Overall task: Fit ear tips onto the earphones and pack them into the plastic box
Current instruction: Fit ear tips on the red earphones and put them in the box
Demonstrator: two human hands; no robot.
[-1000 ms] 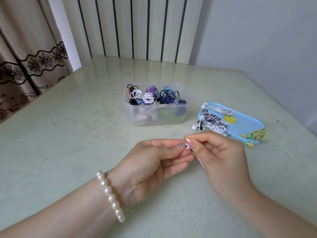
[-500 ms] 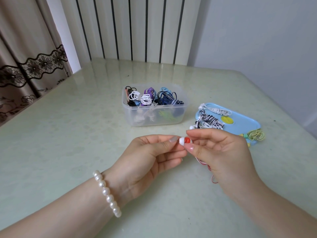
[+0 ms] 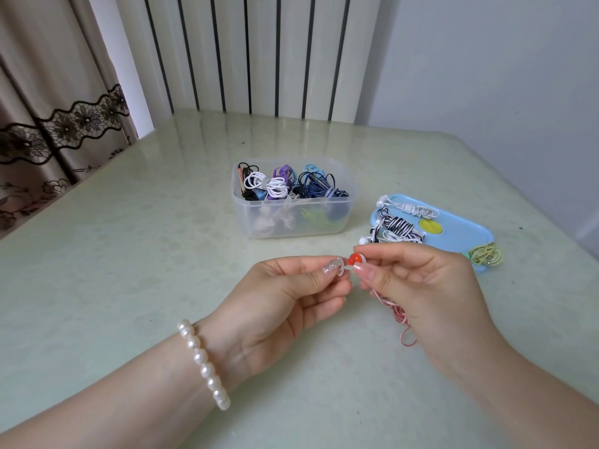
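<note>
Head view, looking down at a pale green table [image 3: 129,254]. Nearest, by the near edge: two bare forearms reaching in, a pearl bracelet [image 3: 202,362] on the left wrist. Just beyond, above the middle of the table, two hands meeting fingertip to fingertip. Left hand [image 3: 285,306] palm up, thumb and forefinger pinching one clear ear tip [image 3: 340,266]. Right hand [image 3: 421,286] pinching one red earbud [image 3: 354,259] between thumb and forefinger, bud touching the ear tip; whether the tip is seated on it cannot be told. Red and white cable [image 3: 400,319] trailing down from the right palm, ending in a loop on the table.

Farther back, near the table's centre: one clear plastic box [image 3: 291,228], open, holding many coiled earphone bundles in white, black, purple, blue and green; exact count cannot be told. Right of the box, toward the right edge: one light blue lid [image 3: 460,234] lying flat, a yellow spot at its middle. Resting on it: three bundles, namely one white earphone coil [image 3: 413,209] at the far side, one black-and-white striped coil [image 3: 397,230] hanging over the left end, and one yellow-green coil [image 3: 486,256] at the near right end.

Beyond the far edge: a striped white panel [image 3: 259,53], a curtain with lace trim [image 3: 48,92] at left.
</note>
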